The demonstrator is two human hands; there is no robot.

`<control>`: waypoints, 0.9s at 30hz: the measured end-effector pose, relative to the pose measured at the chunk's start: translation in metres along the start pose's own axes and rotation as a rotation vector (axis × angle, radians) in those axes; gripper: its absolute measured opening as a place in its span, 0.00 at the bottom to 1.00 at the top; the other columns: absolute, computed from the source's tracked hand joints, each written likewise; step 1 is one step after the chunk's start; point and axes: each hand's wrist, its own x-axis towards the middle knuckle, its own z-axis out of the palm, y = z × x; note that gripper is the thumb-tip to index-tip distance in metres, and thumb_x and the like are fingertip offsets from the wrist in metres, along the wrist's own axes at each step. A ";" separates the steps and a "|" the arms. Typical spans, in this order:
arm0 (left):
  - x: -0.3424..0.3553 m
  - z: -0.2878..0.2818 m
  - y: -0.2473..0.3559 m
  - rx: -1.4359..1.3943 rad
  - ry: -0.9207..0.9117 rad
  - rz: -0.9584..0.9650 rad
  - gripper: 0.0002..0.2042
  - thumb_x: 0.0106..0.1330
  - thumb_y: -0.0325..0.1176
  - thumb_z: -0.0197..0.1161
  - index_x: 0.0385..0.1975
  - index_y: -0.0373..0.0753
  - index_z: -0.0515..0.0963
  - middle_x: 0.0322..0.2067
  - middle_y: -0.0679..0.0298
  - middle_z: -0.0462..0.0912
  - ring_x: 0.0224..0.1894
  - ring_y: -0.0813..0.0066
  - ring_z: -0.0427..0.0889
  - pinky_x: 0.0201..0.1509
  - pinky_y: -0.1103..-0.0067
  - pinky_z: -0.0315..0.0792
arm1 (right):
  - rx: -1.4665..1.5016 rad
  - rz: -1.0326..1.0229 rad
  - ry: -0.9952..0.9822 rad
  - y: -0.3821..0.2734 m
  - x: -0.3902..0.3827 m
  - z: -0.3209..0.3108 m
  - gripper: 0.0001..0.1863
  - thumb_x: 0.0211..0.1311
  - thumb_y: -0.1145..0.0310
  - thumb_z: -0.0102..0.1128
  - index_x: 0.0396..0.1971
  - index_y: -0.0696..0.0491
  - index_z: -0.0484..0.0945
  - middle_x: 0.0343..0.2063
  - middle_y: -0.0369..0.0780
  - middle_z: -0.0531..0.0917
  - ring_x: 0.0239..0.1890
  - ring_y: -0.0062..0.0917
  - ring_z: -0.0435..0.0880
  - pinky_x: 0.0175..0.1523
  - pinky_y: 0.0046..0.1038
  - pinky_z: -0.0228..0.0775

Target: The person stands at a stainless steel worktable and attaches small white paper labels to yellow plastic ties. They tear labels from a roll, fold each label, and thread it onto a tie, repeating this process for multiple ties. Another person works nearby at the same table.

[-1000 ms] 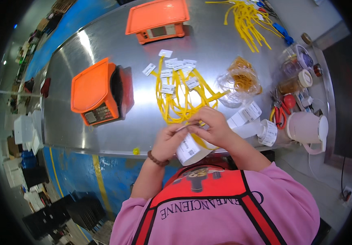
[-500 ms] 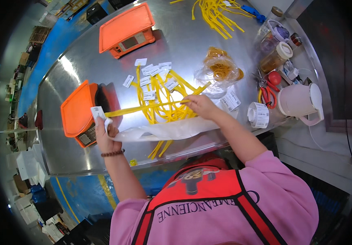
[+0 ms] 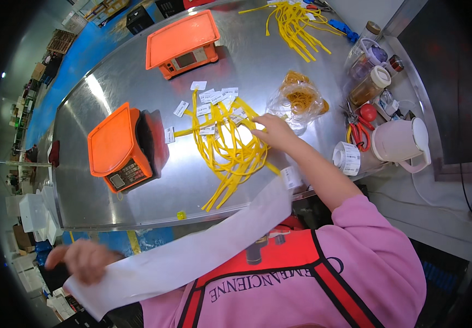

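Note:
My right hand (image 3: pixel 276 133) is over the right side of a tangled pile of yellow straps (image 3: pixel 235 156), its fingertips closed on one strap. That strap appears to run left to a white label (image 3: pixel 170 135) at its end. More white labels (image 3: pixel 212 97) are on strap ends at the pile's far side. At the lower left, off the table, my left hand (image 3: pixel 85 261) is smeared by motion. A long white backing strip (image 3: pixel 192 246) stretches from beside that hand to the table's near edge. Whether the fingers grip the strip cannot be made out.
Two orange scales (image 3: pixel 118 143) (image 3: pixel 184 41) stand on the metal table (image 3: pixel 83 205). Rubber bands in a clear bag (image 3: pixel 300 98) lie beyond my right hand. At right are a label roll (image 3: pixel 347 158), red-handled scissors (image 3: pixel 360 136), jars (image 3: pixel 370 85) and a pale kettle (image 3: pixel 399 143).
My left hand has swung down and left from the labelled strap, and the white strip now slants across my front. The labelled strap lies on the pile. My right hand has shifted slightly.

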 end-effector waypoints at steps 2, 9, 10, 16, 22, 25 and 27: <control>0.003 0.026 0.062 -0.039 -0.090 0.035 0.15 0.62 0.35 0.51 0.45 0.32 0.69 0.12 0.59 0.70 0.08 0.75 0.68 0.08 0.81 0.58 | -0.057 0.014 -0.025 0.015 -0.007 -0.007 0.23 0.49 0.60 0.58 0.46 0.54 0.72 0.44 0.46 0.74 0.48 0.38 0.71 0.53 0.33 0.63; -0.006 0.027 0.123 0.165 0.005 0.083 0.24 0.49 0.37 0.67 0.43 0.32 0.68 0.13 0.59 0.72 0.08 0.74 0.70 0.08 0.85 0.59 | -0.311 0.058 0.396 0.101 0.006 -0.029 0.30 0.49 0.67 0.57 0.54 0.55 0.62 0.46 0.50 0.72 0.50 0.41 0.70 0.54 0.36 0.62; -0.009 0.032 0.129 0.176 0.012 0.078 0.24 0.49 0.37 0.68 0.43 0.32 0.68 0.13 0.60 0.72 0.08 0.75 0.70 0.08 0.85 0.59 | -0.281 0.135 0.384 0.083 0.008 -0.043 0.29 0.49 0.66 0.57 0.53 0.56 0.62 0.46 0.50 0.73 0.49 0.41 0.70 0.53 0.36 0.62; -0.033 0.062 0.168 0.224 0.025 0.177 0.21 0.48 0.37 0.68 0.39 0.34 0.70 0.13 0.61 0.72 0.07 0.76 0.69 0.08 0.86 0.59 | -0.052 0.278 -0.095 -0.027 0.013 -0.033 0.28 0.51 0.59 0.57 0.50 0.59 0.66 0.45 0.52 0.73 0.48 0.40 0.71 0.52 0.34 0.63; -0.070 0.119 0.233 0.440 0.039 0.301 0.19 0.50 0.38 0.66 0.37 0.34 0.70 0.13 0.61 0.72 0.08 0.76 0.69 0.09 0.86 0.59 | -0.175 0.215 0.373 -0.002 0.051 0.064 0.35 0.47 0.50 0.61 0.52 0.59 0.65 0.46 0.51 0.73 0.49 0.41 0.72 0.54 0.33 0.62; -0.085 0.137 0.250 0.527 0.128 0.385 0.16 0.52 0.38 0.64 0.35 0.35 0.70 0.13 0.63 0.70 0.08 0.78 0.67 0.10 0.86 0.58 | 0.014 0.257 0.223 -0.047 0.047 0.077 0.43 0.42 0.46 0.63 0.54 0.59 0.61 0.46 0.51 0.73 0.51 0.43 0.68 0.55 0.36 0.60; -0.092 0.143 0.254 0.560 0.191 0.429 0.14 0.54 0.38 0.62 0.33 0.36 0.69 0.12 0.65 0.69 0.08 0.79 0.65 0.11 0.86 0.57 | -0.022 0.254 0.134 -0.069 0.041 0.100 0.47 0.40 0.42 0.63 0.57 0.56 0.57 0.49 0.50 0.70 0.55 0.43 0.63 0.56 0.41 0.57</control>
